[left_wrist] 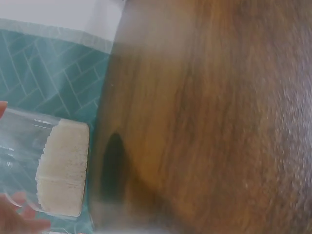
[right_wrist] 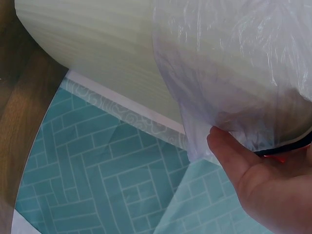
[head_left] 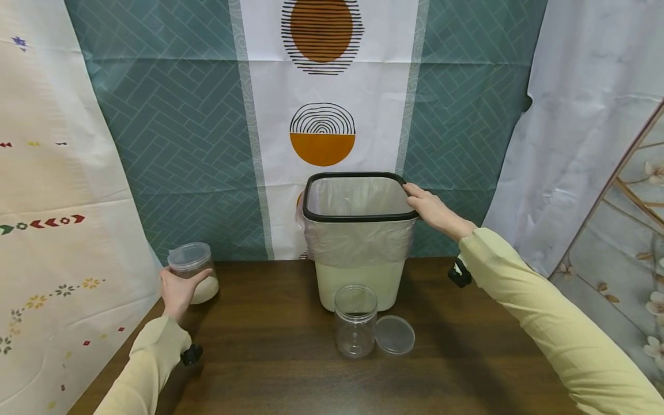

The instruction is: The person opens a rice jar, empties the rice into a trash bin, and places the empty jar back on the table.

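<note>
At the centre of the frame, a clear, round, open plastic jar (head_left: 354, 337) stands upright on the dark brown wooden table (head_left: 270, 363), blocking part of the lower front of a pale yellow-green plastic bin (head_left: 331, 282); a round translucent lid (head_left: 395, 335) lies flat just beside that jar, to its right. Teal herringbone cloth (head_left: 171, 115) with a white middle panel (head_left: 373, 115) hangs behind, a white patterned cloth (head_left: 57, 184) fills the left side, and pale floral fabric (head_left: 622, 259) covers the right. A lidded clear plastic jar with cream-coloured contents (head_left: 206, 291) is at the left of the frame, near the table's back edge; nothing stands between it and the bin. The left hand (head_left: 178, 293) grasps this filled jar, thumb and fingers about its side. Its long axis runs nearly upright, lid end up and leaning slightly left; whether its base touches the table I cannot tell. The bin stands upright behind the open jar, its black-rimmed mouth facing up, a translucent plastic liner (head_left: 358, 245) folded over the outside. The right hand (head_left: 436, 212) grips the bin's right rim, its thumb against the liner outside.
</note>
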The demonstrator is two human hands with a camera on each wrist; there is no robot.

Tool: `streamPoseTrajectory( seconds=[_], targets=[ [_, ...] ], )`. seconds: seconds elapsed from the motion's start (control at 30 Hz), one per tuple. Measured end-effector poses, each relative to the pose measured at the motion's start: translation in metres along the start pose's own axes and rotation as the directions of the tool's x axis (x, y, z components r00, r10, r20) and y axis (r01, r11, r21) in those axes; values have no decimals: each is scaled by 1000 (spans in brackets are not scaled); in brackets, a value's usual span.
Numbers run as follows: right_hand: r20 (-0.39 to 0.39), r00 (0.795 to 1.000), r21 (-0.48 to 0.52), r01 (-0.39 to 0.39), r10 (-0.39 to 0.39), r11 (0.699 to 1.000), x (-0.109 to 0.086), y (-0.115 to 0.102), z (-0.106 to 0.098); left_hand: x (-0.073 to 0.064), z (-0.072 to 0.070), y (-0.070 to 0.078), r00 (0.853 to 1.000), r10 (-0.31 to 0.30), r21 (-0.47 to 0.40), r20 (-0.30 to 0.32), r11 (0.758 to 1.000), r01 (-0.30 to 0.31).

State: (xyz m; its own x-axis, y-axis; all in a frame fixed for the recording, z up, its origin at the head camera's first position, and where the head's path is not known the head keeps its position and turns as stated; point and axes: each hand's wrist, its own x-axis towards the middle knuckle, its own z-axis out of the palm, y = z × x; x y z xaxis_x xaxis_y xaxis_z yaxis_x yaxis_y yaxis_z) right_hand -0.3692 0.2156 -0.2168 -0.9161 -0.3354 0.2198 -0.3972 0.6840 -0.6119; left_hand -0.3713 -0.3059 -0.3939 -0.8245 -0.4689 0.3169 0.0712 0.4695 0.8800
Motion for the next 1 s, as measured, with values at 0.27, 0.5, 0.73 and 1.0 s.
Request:
streamPoseTrajectory(
  seconds=[0.27, 0.5, 0.73, 1.0],
  targets=[
    [-6, 1000, -8, 0, 0, 1000, 2, 2, 0, -4, 6, 14, 998, 61, 0, -34, 998, -61],
    [-8, 1000, -16, -4, 4, 1000, 1, 3, 0, -10, 12, 27, 991, 135, 25, -14, 991, -134],
    [-5, 1000, 23, -6, 6, 1000, 1, 1, 1, -14, 15, 37, 983, 183, 53, 2, 982, -183],
    [-6, 1000, 21, -1, 1, 1000, -1, -1, 1, -23, 14, 47, 973, 221, 69, 60, 972, -225]
  ],
)
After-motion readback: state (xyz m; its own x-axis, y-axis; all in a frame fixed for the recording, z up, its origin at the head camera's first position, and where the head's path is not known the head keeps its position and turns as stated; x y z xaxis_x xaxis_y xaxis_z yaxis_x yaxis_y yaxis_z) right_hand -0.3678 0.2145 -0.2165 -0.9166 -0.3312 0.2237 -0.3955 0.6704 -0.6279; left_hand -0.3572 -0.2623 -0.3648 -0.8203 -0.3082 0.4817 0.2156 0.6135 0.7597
